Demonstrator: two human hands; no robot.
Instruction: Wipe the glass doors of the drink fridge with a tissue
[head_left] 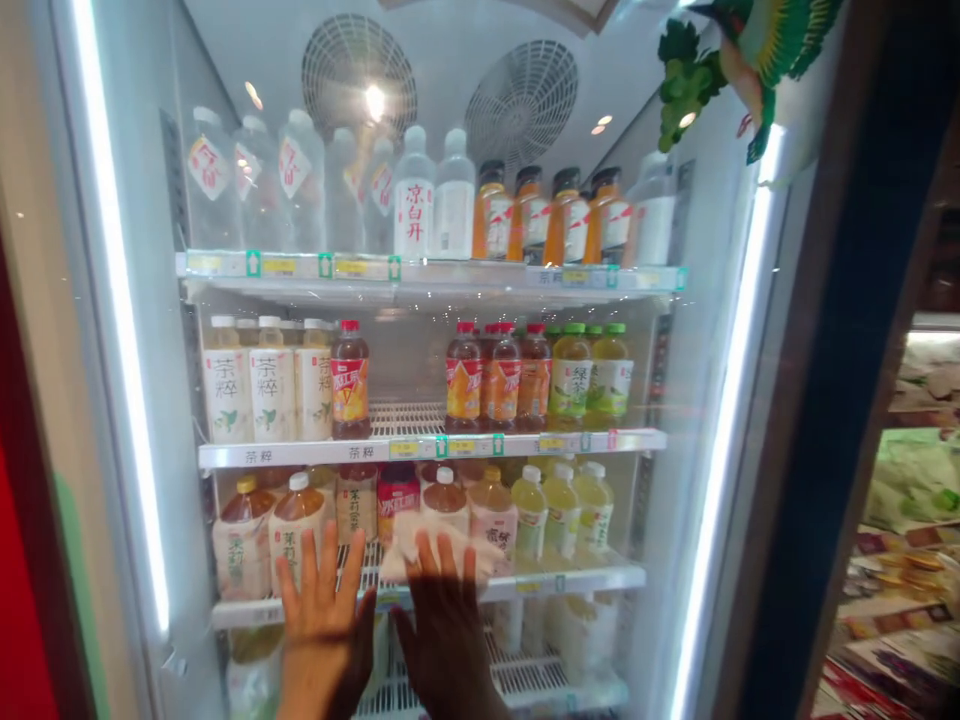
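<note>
My left hand (322,625) lies flat on the glass door (679,480) of a drinks fridge, fingers spread, holding nothing. Right beside it, my right hand (446,635) is also flat on the glass, its stretched fingers pressing a white cloth (409,540) against the door. Both hands are at the height of the third shelf (585,578). Behind the glass there stand tea bottles with yellow and white caps (296,525).
The fridge holds water bottles (412,205) and orange drinks (525,215) on the top shelf, and tea bottles (270,385) and red-capped bottles (499,380) on the second. Lit strips run down both door edges. A dark frame (840,400) and a shelf of packaged goods (911,560) are to the right.
</note>
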